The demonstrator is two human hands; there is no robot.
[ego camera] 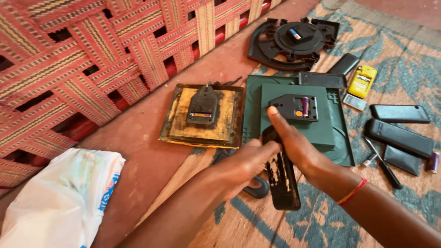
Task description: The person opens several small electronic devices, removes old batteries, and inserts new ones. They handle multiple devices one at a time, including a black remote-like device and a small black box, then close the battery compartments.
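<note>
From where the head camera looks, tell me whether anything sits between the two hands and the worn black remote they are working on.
Nothing visible does. The left hand and right hand both grip the worn black remote directly at its upper end. The green clock back lies just behind it on the patterned mat, apart from the grip.

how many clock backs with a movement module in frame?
3: round black clock back at top, brownish square one left of centre, green square one under the right hand's fingertip. Others may lie outside the frame.
</note>
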